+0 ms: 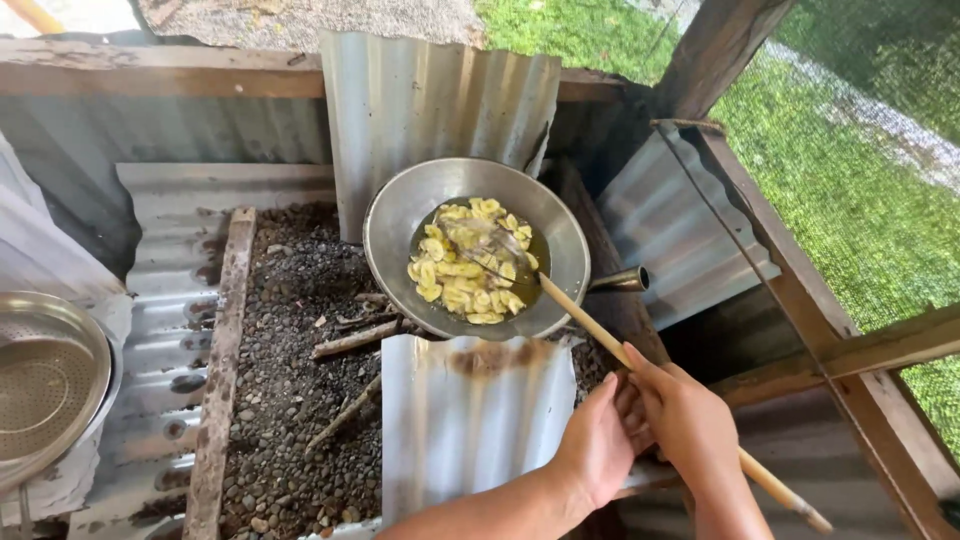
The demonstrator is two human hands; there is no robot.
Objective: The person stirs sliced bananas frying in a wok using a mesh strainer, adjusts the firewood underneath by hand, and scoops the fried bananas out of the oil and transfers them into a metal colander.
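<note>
While the right hand [690, 420] is clamped around the long wooden handle of a wire skimmer [590, 325], the left hand [598, 440] lies just beside it, fingers together, touching the right — whether it grips the handle too I cannot tell. The skimmer's mesh end sits among pale yellow sliced pieces [468, 262] in oil inside a round grey metal wok [400, 215], which rests between corrugated metal sheets [462, 425] over dark gravel [290, 380]. A perforated metal strainer bowl [45, 385] sits well apart, far left.

You had a long wooden-handled skimmer [600, 340] slanting from lower right up into the round metal pan [400, 215] at centre frame, its wire head sunk among yellow slices [465, 275] in oil.
</note>
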